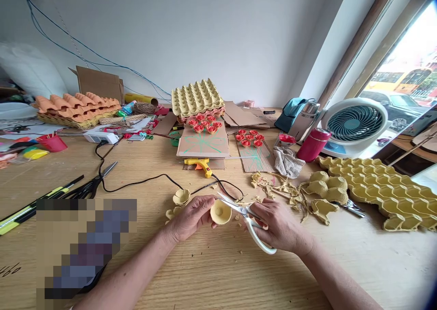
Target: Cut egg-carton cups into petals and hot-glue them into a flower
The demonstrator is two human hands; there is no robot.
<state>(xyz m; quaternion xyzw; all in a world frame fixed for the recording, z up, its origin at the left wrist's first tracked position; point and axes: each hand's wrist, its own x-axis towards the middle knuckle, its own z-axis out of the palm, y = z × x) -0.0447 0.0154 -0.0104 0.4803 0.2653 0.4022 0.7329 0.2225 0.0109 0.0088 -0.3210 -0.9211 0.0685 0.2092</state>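
Between thumb and fingers, my left hand (194,216) pinches a small yellow egg carton cup (221,212) whose hollow faces me. My right hand (278,223) grips white-handled scissors (256,237), fingers in the loops. The blades point left and lie across the cup's upper rim, slightly parted. Beside my left hand sits a cut cup with a petal-like edge (181,196), and a similar piece is partly hidden behind the hand. Pulp scraps (273,185) and an uncut cluster of cups (326,186) lie beyond my right hand.
A yellow glue gun (201,165) with a black cord lies ahead. Red paper flowers (250,138) rest on cardboard. Yellow egg trays (382,191) stand right, near a fan (355,125) and red can (314,144). Black scissors (90,185) and a cutter (41,205) lie left.
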